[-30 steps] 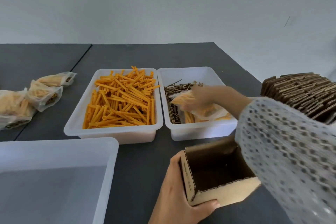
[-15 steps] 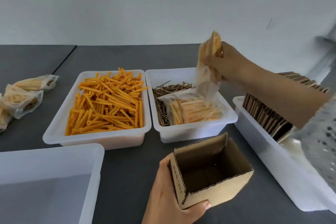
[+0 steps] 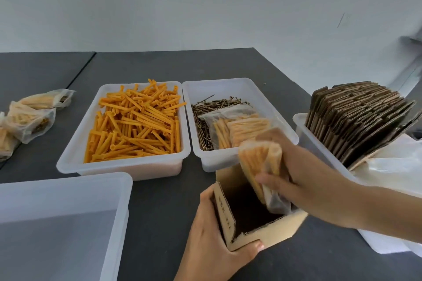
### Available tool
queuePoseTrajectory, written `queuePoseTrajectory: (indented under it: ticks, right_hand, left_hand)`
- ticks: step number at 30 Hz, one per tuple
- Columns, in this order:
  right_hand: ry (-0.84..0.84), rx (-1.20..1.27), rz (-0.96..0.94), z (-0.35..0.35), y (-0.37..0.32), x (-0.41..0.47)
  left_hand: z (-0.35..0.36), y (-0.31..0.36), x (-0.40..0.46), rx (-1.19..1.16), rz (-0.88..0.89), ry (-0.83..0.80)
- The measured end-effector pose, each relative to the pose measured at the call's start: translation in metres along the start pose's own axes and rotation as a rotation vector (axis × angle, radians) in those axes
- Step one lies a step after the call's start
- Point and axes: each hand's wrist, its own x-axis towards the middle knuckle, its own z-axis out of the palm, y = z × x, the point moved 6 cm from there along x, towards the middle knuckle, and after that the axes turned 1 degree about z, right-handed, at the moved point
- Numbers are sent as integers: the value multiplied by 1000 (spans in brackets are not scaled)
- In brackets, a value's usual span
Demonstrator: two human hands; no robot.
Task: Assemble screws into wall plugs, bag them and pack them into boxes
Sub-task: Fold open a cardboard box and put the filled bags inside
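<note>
Bag: filled bag of plugs, a moment ago lifted over the screw tray, now entering the cardboard box.
Hands: right hand grips bag; left hand clasps box.
Meaning: packing under way.

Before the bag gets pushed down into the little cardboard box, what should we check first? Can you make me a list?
1. Box held steady: ok. The left hand grips the cardboard box at its near corner.
2. Bag held firmly: ok. The right hand grips the bag of plugs.
3. Box top open: ok, no flaps cover it.
4. Bag lined up with the opening: ok, its lower end already dips inside.
5. Box empty: cannot tell, the inside is dark.
6. Bag sealed: cannot tell, too blurred.
</note>
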Motion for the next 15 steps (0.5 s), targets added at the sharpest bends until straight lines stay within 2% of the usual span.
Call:
queuePoseTrajectory:
  ticks: [3, 4, 6, 8, 11, 15]
  right_hand:
    - [-225, -376, -190, 16, 7, -8]
    - [-278, -422, -212, 19, 10, -7]
    - [-395, -482, -174, 24, 17, -1]
    - [-517, -643, -157, 35, 20, 2]
    - [-602, -908, -220, 60, 25, 3]
    - [-671, -958, -223, 76, 23, 15]
  left_hand:
    - [3, 3, 0, 13, 44, 19]
    - [5, 4, 0, 24, 61, 29]
    - [7, 3, -1, 34, 66, 22]
    - [8, 4, -2, 30, 77, 2]
    - [7, 8, -1, 78, 123, 48]
    - [9, 6, 2, 95, 47, 49]
